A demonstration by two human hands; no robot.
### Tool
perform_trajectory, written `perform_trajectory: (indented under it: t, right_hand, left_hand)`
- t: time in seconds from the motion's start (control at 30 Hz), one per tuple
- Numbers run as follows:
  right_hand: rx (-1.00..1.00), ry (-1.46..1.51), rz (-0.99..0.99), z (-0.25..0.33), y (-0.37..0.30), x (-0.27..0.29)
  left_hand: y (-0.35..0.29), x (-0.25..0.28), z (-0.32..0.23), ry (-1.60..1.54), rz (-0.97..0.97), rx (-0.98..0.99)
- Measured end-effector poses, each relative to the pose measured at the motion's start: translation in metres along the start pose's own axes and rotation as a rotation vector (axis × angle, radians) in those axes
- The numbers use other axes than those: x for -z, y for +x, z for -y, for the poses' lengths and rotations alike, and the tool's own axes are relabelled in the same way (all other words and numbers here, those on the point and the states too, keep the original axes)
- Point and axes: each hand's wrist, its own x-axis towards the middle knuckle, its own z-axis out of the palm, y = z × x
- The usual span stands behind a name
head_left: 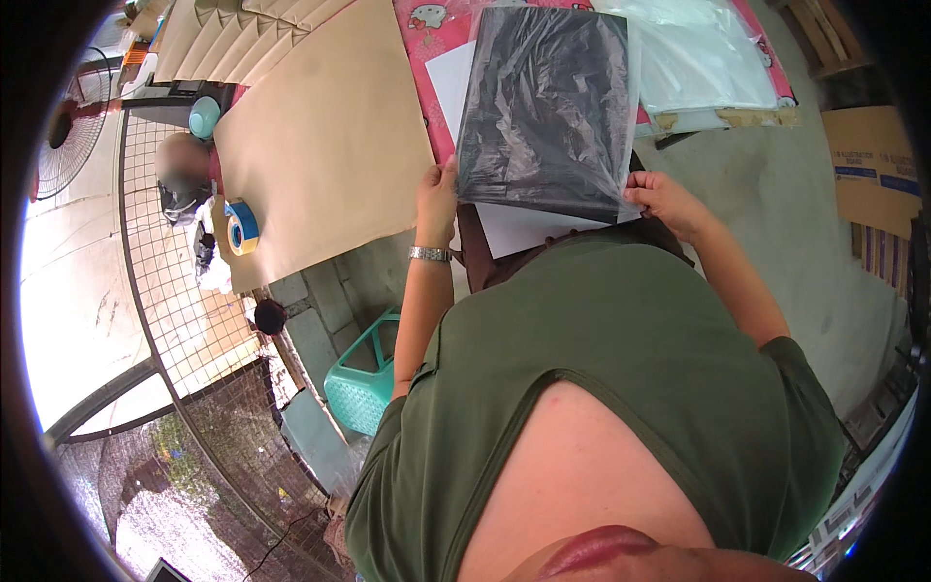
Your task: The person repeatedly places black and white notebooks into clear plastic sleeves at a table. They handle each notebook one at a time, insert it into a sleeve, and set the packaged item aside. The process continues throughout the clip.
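A black sheet (548, 102) lies inside a wrinkled clear plastic bag (633, 97) in front of me, on the table's near edge. My left hand (436, 202) grips the bag's lower left edge between thumb and fingers; a metal-band watch (430, 254) circles that wrist. At the lower right corner, my right hand (669, 202) pinches the clear film. White sheets (529, 230) stick out from under the bag, on the near side and at the upper left.
Large brown paper (330, 145) covers the table's left, with folded brown paper (252, 39) behind. A tape roll (242, 228) rests at its left edge. Clear plastic bags (698, 58) are stacked at right on a pink tablecloth (427, 44). A green stool (364, 388) stands below; cartons (868, 165) stand far right.
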Motion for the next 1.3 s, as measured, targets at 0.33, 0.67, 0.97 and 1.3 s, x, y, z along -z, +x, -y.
perform_trajectory:
  t: [0.33,0.67,0.97,1.3]
  right_hand:
    - [-0.078,0.107,0.047,-0.026,-0.035,-0.004]
    - [-0.146,-0.131,0.101,-0.019,-0.033,0.006]
    - [-0.166,-0.436,0.158,-0.016,-0.035,0.022]
    - [-0.040,-0.012,-0.107,-0.001,0.002,-0.013]
  left_hand:
    - [-0.071,0.030,0.013,-0.303,0.292,0.521]
    - [-0.123,0.050,0.032,-0.366,0.249,0.595]
    - [-0.140,0.054,0.057,-0.244,0.018,0.483]
    - [-0.036,0.033,0.049,-0.414,0.156,0.206]
